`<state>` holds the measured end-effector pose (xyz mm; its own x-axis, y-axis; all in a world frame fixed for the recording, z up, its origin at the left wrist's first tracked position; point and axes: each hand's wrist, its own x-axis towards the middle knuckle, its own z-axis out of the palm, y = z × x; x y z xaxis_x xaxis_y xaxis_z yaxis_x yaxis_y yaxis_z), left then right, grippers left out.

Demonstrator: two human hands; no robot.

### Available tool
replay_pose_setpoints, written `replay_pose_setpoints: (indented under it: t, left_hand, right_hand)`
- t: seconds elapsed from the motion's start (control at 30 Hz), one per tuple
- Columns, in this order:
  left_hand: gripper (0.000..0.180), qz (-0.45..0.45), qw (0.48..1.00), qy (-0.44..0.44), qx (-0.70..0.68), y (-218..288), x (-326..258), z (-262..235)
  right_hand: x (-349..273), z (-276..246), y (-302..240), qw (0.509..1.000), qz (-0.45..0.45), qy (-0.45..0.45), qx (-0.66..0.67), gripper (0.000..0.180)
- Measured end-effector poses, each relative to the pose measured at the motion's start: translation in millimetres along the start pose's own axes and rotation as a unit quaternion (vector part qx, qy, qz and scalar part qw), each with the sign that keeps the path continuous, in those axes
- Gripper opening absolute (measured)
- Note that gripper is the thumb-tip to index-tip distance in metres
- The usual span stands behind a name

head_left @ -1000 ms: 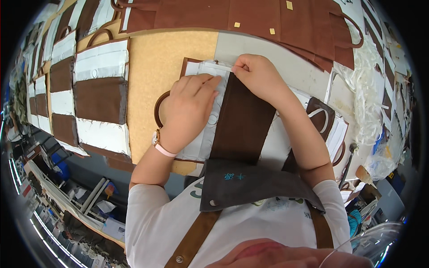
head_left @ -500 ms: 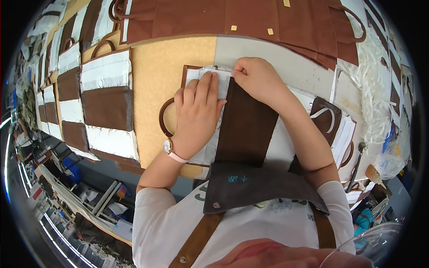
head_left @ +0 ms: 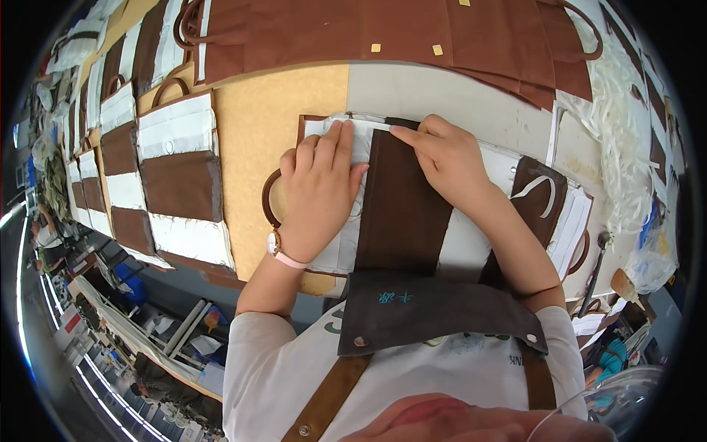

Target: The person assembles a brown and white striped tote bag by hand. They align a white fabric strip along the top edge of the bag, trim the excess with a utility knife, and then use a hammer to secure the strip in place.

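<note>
A brown and white bag piece (head_left: 409, 199) lies in front of me, with a curved brown handle (head_left: 269, 199) at its left side. My left hand (head_left: 318, 173) rests flat on its white lining, fingers stretched out and close together, holding nothing. Along the upper edge runs a narrow white strip (head_left: 374, 125). My right hand (head_left: 445, 158) is at the strip's right end, index finger extended against it and the other fingers curled. The thumb is hidden, but the strip's end appears pinched there.
Brown bag panels (head_left: 309, 37) with handles lie across the far side. Several brown and white bag pieces (head_left: 180, 184) overlap at left. A heap of white strips (head_left: 618, 162) sits at right, near a dark-handled brush (head_left: 593, 276). Another bag piece (head_left: 541, 195) is beneath my right forearm.
My right hand has moved slightly right and nearer to me, its index finger straightening from a closer curl. My left hand stays pressed on the lining.
</note>
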<state>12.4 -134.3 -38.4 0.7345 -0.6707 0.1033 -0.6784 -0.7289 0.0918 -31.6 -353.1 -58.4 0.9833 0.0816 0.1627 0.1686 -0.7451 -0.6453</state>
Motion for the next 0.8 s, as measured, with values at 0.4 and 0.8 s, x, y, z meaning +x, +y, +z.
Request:
replay_pose_setpoints:
  t: [0.4, 0.8]
  left_hand:
    - [0.055, 0.017, 0.998, -0.053, 0.031, 2.1, 8.3, -12.2]
    - [0.076, 0.002, 0.995, -0.093, 0.028, 28.0, 3.7, -0.8]
  right_hand:
    - [3.6, -0.3, 3.2, 1.000, 0.023, -0.019, 0.004, 0.034]
    - [-6.2, -17.0, 7.2, 0.999, 0.029, -0.021, -0.003, 0.033]
